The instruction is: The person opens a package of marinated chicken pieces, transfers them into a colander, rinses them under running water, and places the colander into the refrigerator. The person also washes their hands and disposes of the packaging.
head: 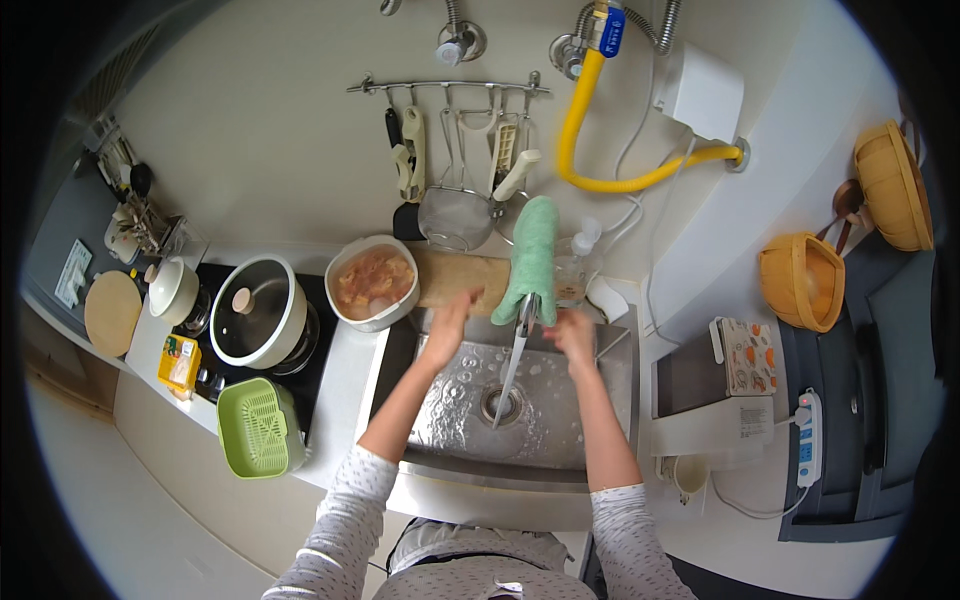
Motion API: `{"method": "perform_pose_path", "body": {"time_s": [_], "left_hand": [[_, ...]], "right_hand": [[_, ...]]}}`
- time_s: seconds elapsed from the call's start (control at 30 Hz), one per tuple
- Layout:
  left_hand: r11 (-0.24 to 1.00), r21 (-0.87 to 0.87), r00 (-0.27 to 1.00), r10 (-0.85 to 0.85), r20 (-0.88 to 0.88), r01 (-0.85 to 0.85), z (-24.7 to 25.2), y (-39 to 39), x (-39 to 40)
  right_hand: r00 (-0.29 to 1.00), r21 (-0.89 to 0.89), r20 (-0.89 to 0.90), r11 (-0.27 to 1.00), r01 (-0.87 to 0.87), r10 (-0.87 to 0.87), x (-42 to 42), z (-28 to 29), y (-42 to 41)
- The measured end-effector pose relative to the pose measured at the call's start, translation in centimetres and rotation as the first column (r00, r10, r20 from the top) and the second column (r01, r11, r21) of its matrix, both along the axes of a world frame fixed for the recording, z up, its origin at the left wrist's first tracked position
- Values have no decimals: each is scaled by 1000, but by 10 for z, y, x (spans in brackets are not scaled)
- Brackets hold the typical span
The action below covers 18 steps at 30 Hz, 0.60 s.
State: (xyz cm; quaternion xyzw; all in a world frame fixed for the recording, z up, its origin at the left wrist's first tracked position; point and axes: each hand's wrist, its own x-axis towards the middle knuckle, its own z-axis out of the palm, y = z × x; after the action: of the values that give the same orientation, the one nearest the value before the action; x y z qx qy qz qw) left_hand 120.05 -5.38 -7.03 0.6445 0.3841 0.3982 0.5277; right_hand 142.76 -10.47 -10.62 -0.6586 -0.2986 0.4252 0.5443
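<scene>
Water runs from a metal faucet [527, 309] towards the drain of a wet stainless steel sink [457, 442]. A green cloth [535, 240] is draped over the faucet. My left hand [448, 334] is above the sink's back left part, beside a wooden board [457, 279], with its fingers apart and nothing seen in it. My right hand [572, 335] is just right of the faucet, close to the cloth's lower edge; it is blurred, and whether it touches the cloth or holds something I cannot tell.
Left of the sink are a white tub [373, 324] of reddish food in liquid, a lidded pot [259, 311] on the stove and a green strainer basket [255, 427]. Utensils hang from a wall rail [450, 85]. Right of the sink stand a boxy appliance [709, 427] and a mug [688, 477].
</scene>
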Motion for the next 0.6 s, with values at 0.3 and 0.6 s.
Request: {"method": "perform_pose_path", "body": {"time_s": [0.3,0.6], "left_hand": [[922,-300,957,178,-231,-244,-101,-152,-73],[947,-188,955,223,-195,-260,-76,-201,-102]], "right_hand": [[577,-217,-816,944,-249,-35,14,-79,26],[720,82,-651,965,-248,241,88,-100,-28]]}}
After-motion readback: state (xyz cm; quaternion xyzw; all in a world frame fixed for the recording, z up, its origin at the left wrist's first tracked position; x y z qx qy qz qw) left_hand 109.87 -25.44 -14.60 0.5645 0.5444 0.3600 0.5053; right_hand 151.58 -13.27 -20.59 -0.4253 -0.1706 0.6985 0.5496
